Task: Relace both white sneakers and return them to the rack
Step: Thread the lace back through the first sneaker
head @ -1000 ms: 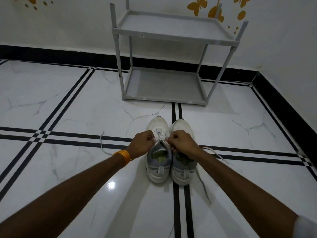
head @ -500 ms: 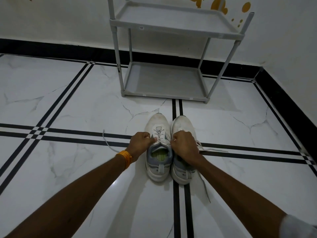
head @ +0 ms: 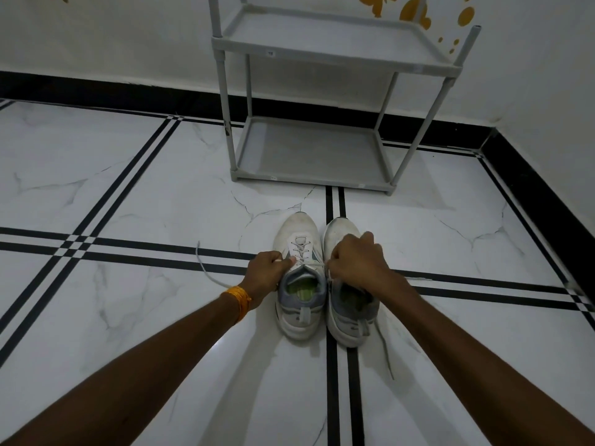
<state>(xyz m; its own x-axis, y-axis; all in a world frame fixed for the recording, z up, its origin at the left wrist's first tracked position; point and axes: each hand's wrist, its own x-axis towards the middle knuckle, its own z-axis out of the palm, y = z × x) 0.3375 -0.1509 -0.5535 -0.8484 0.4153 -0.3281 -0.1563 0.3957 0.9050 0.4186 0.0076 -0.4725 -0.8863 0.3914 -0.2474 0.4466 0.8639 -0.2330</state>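
Left hand [head: 266,268], right hand [head: 355,259] pinch left sneaker [head: 301,272] laces.

Small labels on the rack [head: 325,48] are too blurred to read.

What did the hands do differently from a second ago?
The right hand slid forward onto the right sneaker; the lace beside it shifted. The left hand kept its grip on the lace at the left sneaker. Both sneakers stayed side by side; the rack stayed bare.

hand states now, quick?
Left hand: closed, pinching a lace at the left sneaker.
Right hand: closed on a lace above the right sneaker.
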